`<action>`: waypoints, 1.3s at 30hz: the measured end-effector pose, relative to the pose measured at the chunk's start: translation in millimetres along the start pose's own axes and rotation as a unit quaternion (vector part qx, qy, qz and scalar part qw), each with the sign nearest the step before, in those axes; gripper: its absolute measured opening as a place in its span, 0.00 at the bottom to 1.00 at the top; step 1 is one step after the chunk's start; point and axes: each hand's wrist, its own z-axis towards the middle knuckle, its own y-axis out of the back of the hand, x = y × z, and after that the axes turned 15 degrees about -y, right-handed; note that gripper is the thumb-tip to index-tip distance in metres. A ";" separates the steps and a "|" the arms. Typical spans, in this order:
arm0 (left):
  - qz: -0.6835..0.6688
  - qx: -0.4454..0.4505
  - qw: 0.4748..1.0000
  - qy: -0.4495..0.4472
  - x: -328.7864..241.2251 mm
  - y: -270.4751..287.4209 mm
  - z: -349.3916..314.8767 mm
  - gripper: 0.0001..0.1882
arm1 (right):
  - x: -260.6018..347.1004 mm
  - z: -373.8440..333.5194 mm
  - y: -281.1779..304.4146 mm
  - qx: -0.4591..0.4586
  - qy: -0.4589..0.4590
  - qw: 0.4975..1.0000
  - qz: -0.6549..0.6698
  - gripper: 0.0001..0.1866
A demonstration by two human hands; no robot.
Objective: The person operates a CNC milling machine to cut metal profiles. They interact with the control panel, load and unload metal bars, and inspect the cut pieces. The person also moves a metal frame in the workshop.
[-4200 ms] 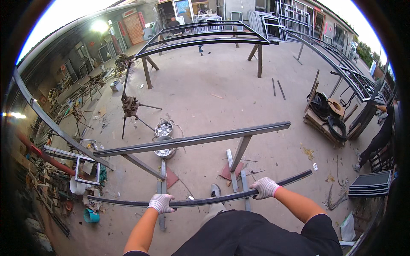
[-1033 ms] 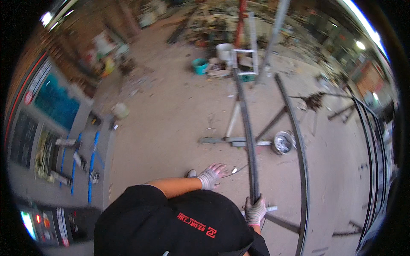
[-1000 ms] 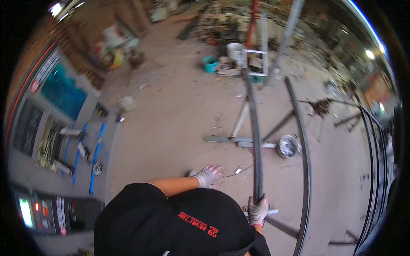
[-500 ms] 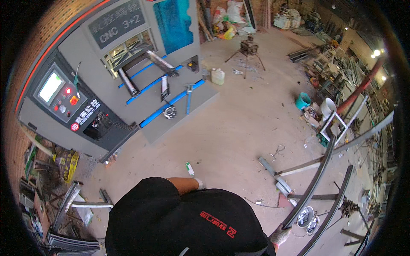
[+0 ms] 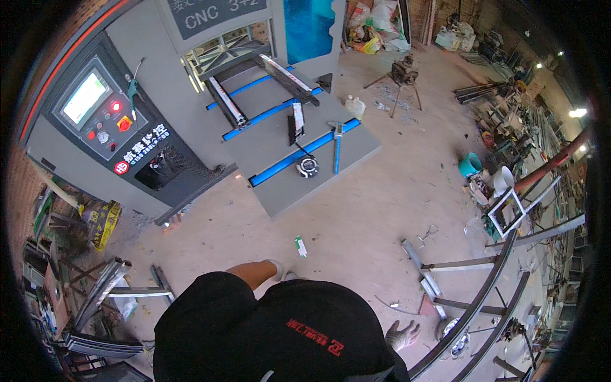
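The pale-gloved right hand (image 5: 402, 335), fingers spread and empty, is now off the long dark-grey metal bar (image 5: 499, 268) just to its right, apparently leaving it resting on the grey metal stand (image 5: 464, 263), while how open the mostly hidden left hand (image 5: 277, 270) is, or what it holds, cannot be told.

At the upper left of the frame, the boxy grey machine (image 5: 149, 67) has smooth, matt, painted-looking metal panels, with a glossy blue see-through window (image 5: 310, 28). The flat grey bench plate (image 5: 283, 200) looks matt; the long blue strip (image 5: 273, 170) on it is smoother and shinier. At lower right, the long dark curved bar (image 5: 470, 315) looks like metal with a dull sheen. The round teal bucket (image 5: 470, 165) appears plastic. The black shirt (image 5: 254, 328) is soft matt cloth; the right hand (image 5: 402, 335) wears a pale knitted glove (image 5: 398, 340).
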 end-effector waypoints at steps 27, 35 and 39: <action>-0.491 -0.443 0.696 0.277 -192.6 -127.5 -52.8 0.31 | 370.6 146.7 -45.6 0.269 0.559 0.767 0.164 0.25; -0.548 -0.446 0.654 0.271 -218.9 -210.6 -9.8 0.26 | 452.6 107.5 -33.0 0.268 0.553 0.743 0.266 0.24; -0.477 -0.411 0.746 0.217 -174.8 -191.0 -35.2 0.23 | 447.7 70.7 -30.3 0.264 0.523 0.741 0.329 0.23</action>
